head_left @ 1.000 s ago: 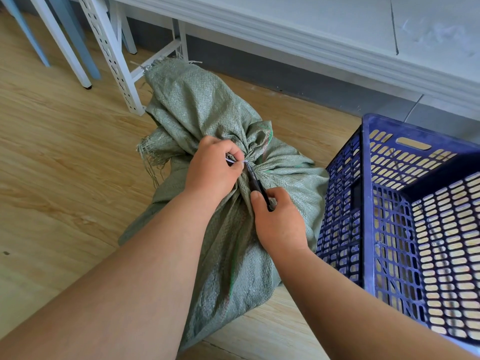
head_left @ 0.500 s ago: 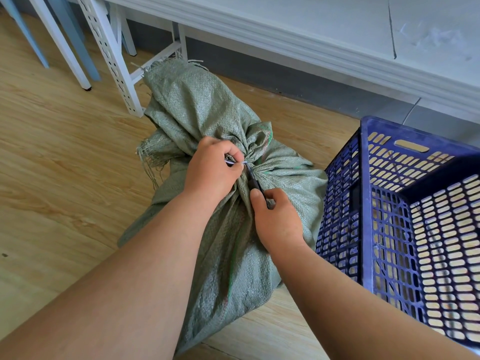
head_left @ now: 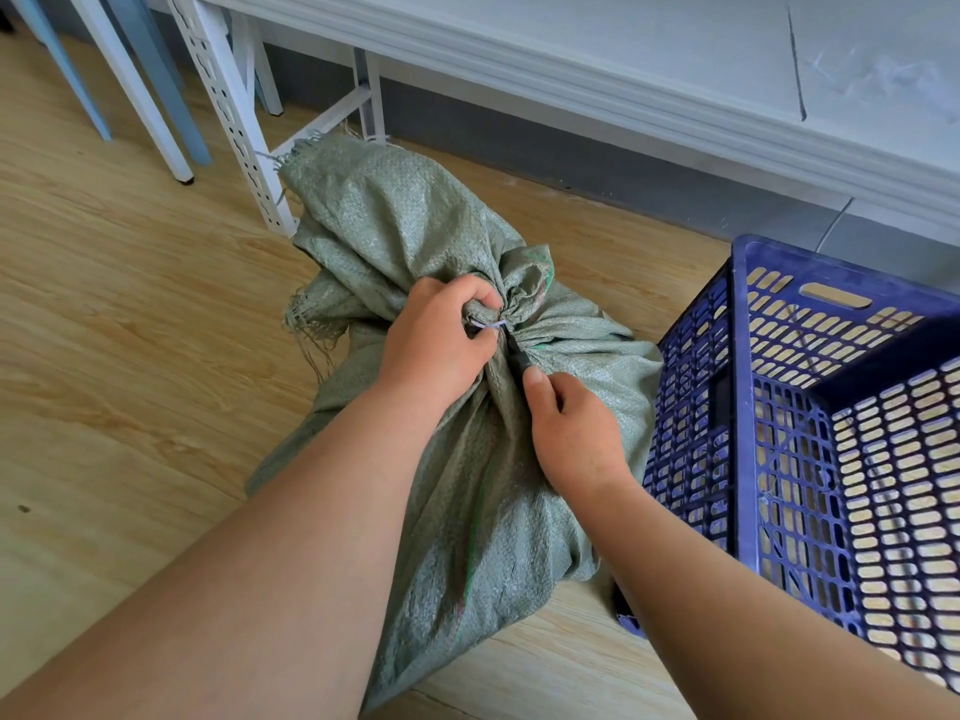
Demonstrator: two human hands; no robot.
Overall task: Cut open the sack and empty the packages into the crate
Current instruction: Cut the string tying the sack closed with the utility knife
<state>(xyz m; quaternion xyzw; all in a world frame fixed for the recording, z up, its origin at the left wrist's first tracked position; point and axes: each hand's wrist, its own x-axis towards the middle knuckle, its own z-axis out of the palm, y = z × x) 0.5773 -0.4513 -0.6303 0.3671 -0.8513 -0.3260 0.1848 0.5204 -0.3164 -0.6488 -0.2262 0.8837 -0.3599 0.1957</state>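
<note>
- Wood-look plank floor [head_left: 130, 356] in a warm tan covers the room; a small dark speck lies on it at the left.
- Grey-white worktop [head_left: 623, 59] runs across the top of the view, with a moulded front edge and a thin dark crack near its right end.
- White perforated metal legs [head_left: 228, 127] hold the worktop up; pale blue and white chair legs [head_left: 156, 96] stand on the floor further left.
- Dark grey wall base [head_left: 571, 163] shows under the worktop.
- Green woven sack [head_left: 415, 226] lies on the floor, its frayed top end touching the white legs, its neck bunched and bound with a pale tie [head_left: 488, 324].
- Left hand [head_left: 441, 345] grips the bunched neck, fingers curled round the fabric right at the tie.
- Right hand [head_left: 576, 433] is closed round a dark-handled cutter [head_left: 518, 356], thumb along the handle, its tip at the tie.
- Blue slotted plastic crate [head_left: 743, 407] stands on the floor just beside the sack, to the right; the floor shows through its holes.
- Packages are hidden inside the sack.
- No brand, label or writing can be read anywhere.
</note>
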